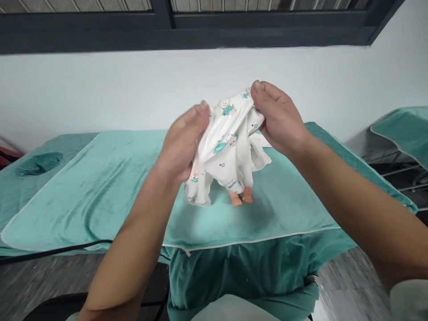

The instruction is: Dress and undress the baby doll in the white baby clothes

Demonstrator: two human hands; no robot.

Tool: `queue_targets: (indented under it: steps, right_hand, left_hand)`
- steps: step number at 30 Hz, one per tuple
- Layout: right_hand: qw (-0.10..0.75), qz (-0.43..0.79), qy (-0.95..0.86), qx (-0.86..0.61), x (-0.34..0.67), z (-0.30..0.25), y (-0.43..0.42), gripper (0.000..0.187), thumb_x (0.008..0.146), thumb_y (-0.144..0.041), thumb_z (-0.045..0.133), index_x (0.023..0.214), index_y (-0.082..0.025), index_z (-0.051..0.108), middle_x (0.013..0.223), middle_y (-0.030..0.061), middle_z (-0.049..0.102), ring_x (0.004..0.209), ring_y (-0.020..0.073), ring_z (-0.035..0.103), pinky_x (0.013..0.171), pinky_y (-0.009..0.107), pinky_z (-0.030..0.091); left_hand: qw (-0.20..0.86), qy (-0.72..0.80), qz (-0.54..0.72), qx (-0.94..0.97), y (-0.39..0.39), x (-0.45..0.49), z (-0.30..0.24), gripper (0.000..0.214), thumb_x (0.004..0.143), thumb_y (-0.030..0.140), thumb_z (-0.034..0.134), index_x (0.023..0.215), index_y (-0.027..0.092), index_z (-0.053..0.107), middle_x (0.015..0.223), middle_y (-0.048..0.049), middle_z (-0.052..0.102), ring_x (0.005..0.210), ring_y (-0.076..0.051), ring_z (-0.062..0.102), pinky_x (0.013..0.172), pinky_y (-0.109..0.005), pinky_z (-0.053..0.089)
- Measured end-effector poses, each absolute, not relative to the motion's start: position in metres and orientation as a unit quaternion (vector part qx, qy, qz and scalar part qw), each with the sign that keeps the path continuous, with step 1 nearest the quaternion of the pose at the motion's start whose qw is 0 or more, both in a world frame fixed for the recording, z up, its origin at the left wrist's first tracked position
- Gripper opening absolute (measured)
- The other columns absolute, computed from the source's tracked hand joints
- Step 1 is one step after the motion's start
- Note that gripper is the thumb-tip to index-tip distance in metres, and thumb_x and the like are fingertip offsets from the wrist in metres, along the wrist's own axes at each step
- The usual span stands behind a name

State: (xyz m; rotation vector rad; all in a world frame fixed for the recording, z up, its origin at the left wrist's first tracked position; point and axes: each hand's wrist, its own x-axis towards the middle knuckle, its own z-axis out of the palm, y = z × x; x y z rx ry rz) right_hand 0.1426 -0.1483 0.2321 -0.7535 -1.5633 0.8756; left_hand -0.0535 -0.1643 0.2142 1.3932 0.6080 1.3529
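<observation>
A small doll stands in a white printed baby garment (223, 142), held up above a teal towel (100, 187) on a bed. Only the doll's bare feet (241, 197) show below the cloth, just above or touching the towel. My left hand (183, 140) is closed on the garment's left side, fingers gathered into the fabric. My right hand (279, 118) pinches the garment's upper right edge between thumb and fingers. The doll's head and body are hidden inside the cloth.
The teal-covered massage bed (247, 276) runs left to right against a white wall, with a face hole (40, 162) at its left end. A black cable (50, 252) trails along the front left edge. Another teal-covered bed (401, 133) stands at the right.
</observation>
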Motion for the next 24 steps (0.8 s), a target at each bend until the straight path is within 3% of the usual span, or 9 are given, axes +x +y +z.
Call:
queue_targets:
  steps: [2,6,10,15,17,21,24]
  right_hand:
    - [0.566,0.367,-0.656,-0.339,0.145,0.229,-0.145,0.054,0.086,-0.075,0.059,0.076,-0.023,0.048,0.07,-0.0031,0.037,0.063,0.0102,0.045,0.056,0.023,0.04]
    - [0.559,0.382,-0.649,-0.348,0.152,0.217,-0.144,0.057,0.085,-0.078,0.057,0.076,-0.023,0.052,0.07,-0.0022,0.043,0.063,0.0116,0.047,0.057,0.025,0.042]
    - [0.522,0.419,-0.655,-0.351,0.161,0.202,-0.148,0.054,0.086,-0.075,0.059,0.076,-0.022,0.057,0.07,-0.0011,0.05,0.065,0.0133,0.05,0.058,0.027,0.042]
    - [0.318,0.49,-0.746,-0.32,0.16,0.194,-0.155,0.047,0.078,-0.064,0.074,0.082,-0.018,0.066,0.075,0.0001,0.061,0.067,0.0136,0.052,0.058,0.026,0.041]
    - [0.28,0.484,-0.759,-0.333,0.154,0.194,-0.158,0.043,0.074,-0.058,0.08,0.083,-0.018,0.069,0.078,0.0009,0.064,0.071,0.0149,0.056,0.063,0.027,0.043]
    - [0.397,0.468,-0.691,-0.383,0.144,0.195,-0.159,0.039,0.082,-0.057,0.074,0.084,-0.019,0.069,0.08,0.001,0.066,0.076,0.0163,0.059,0.068,0.029,0.046]
    - [0.483,0.485,-0.627,-0.372,0.141,0.193,-0.155,0.039,0.081,-0.059,0.073,0.091,-0.021,0.068,0.082,0.0004,0.066,0.081,0.0177,0.062,0.071,0.029,0.049]
  left_hand:
    - [0.57,0.268,0.466,0.621,-0.166,-0.052,0.208,0.04,0.084,0.057,0.071,0.092,0.018,0.066,0.077,-0.0006,0.064,0.067,-0.014,0.066,0.057,-0.025,0.053]
    - [0.582,0.301,0.347,0.671,-0.164,-0.052,0.19,0.041,0.071,0.05,0.085,0.089,0.016,0.072,0.079,-0.0041,0.07,0.069,-0.02,0.069,0.054,-0.028,0.055]
    - [0.547,0.304,0.48,0.615,-0.154,-0.05,0.174,0.038,0.078,0.048,0.079,0.1,0.018,0.072,0.085,-0.0043,0.073,0.077,-0.022,0.072,0.064,-0.03,0.059]
    - [0.54,0.305,0.533,0.575,-0.141,-0.043,0.164,0.033,0.081,0.046,0.076,0.101,0.02,0.069,0.087,-0.0026,0.071,0.08,-0.02,0.072,0.068,-0.029,0.059]
    - [0.555,0.31,0.523,0.568,-0.139,-0.039,0.161,0.033,0.082,0.047,0.074,0.099,0.02,0.069,0.086,-0.0026,0.071,0.08,-0.02,0.072,0.068,-0.029,0.059]
    - [0.597,0.308,0.48,0.565,-0.144,-0.036,0.159,0.046,0.082,0.057,0.072,0.106,0.018,0.069,0.089,-0.0054,0.074,0.085,-0.023,0.073,0.073,-0.032,0.059]
    - [0.65,0.289,0.397,0.58,-0.152,-0.036,0.159,0.051,0.076,0.055,0.079,0.109,0.016,0.07,0.095,-0.0081,0.076,0.088,-0.025,0.073,0.074,-0.033,0.058]
